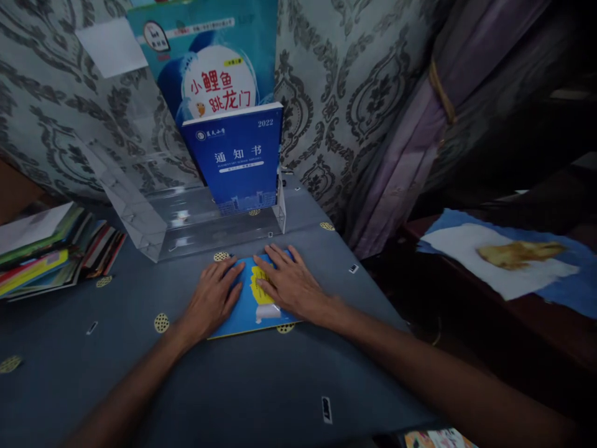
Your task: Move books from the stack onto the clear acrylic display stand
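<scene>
A thin blue book [242,311] with a yellow patch on its cover lies flat on the grey table. My left hand [212,295] rests along the book's left side, fingers stretched out on its edge. Across the upper right of the cover lies my right hand [293,283], with its fingers spread. Behind both hands stands a clear plastic book rack [149,239]. At its right end a dark blue booklet [242,162] marked 2022 stands upright, in front of a taller teal picture book [205,50].
To the left, several books lie in a stack [41,255] on the patterned grey tablecloth [125,348]. A patterned wall covering [326,81] rises behind the rack. A tied purple curtain [396,168] hangs at the right, near a blue cloth [448,224] on a dark red surface.
</scene>
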Tool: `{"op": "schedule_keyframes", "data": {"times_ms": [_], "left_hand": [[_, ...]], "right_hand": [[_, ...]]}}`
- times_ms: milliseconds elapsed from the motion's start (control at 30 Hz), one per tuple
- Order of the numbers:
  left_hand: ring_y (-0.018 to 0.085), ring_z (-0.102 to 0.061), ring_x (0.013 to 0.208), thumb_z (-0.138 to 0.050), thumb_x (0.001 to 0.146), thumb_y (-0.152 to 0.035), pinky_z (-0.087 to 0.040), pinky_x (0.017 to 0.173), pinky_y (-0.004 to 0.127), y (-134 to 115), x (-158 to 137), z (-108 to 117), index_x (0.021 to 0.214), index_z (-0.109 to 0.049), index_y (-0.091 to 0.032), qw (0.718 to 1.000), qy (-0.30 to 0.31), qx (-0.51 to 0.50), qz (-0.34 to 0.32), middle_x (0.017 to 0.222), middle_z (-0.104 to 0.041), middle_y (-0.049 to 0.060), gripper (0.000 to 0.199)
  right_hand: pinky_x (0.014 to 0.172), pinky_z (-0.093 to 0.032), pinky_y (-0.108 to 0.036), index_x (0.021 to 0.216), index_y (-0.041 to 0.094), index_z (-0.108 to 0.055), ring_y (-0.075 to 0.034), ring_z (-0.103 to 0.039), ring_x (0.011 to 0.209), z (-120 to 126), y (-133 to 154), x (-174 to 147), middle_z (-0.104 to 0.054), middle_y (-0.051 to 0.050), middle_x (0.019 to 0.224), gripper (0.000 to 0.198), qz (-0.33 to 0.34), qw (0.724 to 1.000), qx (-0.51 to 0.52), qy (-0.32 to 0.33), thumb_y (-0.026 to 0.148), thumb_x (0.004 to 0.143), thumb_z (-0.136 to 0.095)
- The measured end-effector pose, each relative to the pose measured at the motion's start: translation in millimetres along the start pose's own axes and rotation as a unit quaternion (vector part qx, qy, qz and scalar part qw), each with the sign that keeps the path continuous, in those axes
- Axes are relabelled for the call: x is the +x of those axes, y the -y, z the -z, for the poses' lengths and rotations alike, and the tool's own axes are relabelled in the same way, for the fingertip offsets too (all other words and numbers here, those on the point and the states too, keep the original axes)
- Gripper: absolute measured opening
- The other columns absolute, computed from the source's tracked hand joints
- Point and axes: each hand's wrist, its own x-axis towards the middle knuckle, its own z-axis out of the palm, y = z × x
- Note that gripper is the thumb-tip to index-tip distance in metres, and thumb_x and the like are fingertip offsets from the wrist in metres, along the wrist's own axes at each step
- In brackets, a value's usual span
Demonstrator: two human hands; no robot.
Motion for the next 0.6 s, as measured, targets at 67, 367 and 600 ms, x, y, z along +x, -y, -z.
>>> {"op": "schedule_keyframes", "data": {"times_ms": [67, 367, 600], "left_hand": [[0.028, -0.053, 0.127, -0.038, 0.103, -0.036, -0.046, 0.107, 0.052, -0.5, 0.7, -0.3, 0.139, -0.053, -0.021, 1.0, 0.005, -0.004, 0.006, 0.138, -0.057, 0.012, 0.041], [0.027, -0.047, 0.136, -0.04, 0.103, -0.033, -0.042, 0.113, 0.053, -1.2, -2.0, 2.3, 0.145, -0.047, -0.025, 0.998, 0.026, -0.057, 0.026, 0.146, -0.052, 0.01, 0.043], [0.025, -0.048, 0.139, -0.042, 0.102, -0.028, -0.044, 0.115, 0.05, 2.7, -9.9, -1.4, 0.142, -0.049, -0.026, 0.993, -0.022, -0.102, 0.059, 0.149, -0.052, 0.009, 0.041]], "right_hand": [[0.12, -0.023, -0.057, 0.153, 0.023, -0.04, -0.031, -0.03, 0.149, 0.6, -0.6, 0.3, -0.04, -0.015, 0.158, 0.052, 0.003, 1.0, 0.001, 0.009, 0.041, 0.104, -0.041], [0.116, -0.027, -0.06, 0.151, 0.022, -0.043, -0.034, -0.039, 0.144, 6.7, -5.6, 3.1, -0.045, -0.018, 0.154, 0.051, 0.022, 0.999, 0.024, 0.024, 0.042, 0.104, -0.039], [0.11, -0.035, -0.06, 0.151, 0.024, -0.044, -0.037, -0.045, 0.138, 0.4, -13.9, 5.0, -0.047, -0.017, 0.152, 0.053, 0.03, 0.999, 0.018, 0.02, 0.047, 0.103, -0.043]]}}
